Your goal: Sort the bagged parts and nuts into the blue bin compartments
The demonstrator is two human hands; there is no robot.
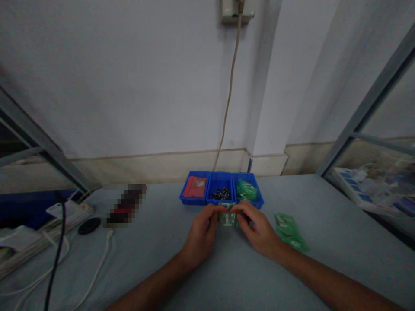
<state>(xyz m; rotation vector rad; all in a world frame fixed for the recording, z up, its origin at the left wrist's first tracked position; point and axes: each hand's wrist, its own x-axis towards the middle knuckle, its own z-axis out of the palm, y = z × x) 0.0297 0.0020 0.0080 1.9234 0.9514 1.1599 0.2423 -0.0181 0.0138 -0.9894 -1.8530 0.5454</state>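
A small clear plastic bag [227, 219] with pale printed marks hangs upright between my two hands, just in front of the blue bins. My left hand [201, 233] pinches its upper left edge between thumb and fingers. On the other side, my right hand [259, 231] pinches the upper right edge, and the fingertips of both hands nearly meet at the top. What the bag contains is too small to make out. Right of my right hand, a green plastic packet [291, 232] lies on the grey table [220, 280].
Three joined blue bins hold red packets [195, 186], small dark shiny pieces [222, 194] and green packets [246, 190]. A white cable [100, 263], a black round lid [89, 226] and a power strip [69, 222] lie left. Metal frames [366, 108] flank the table.
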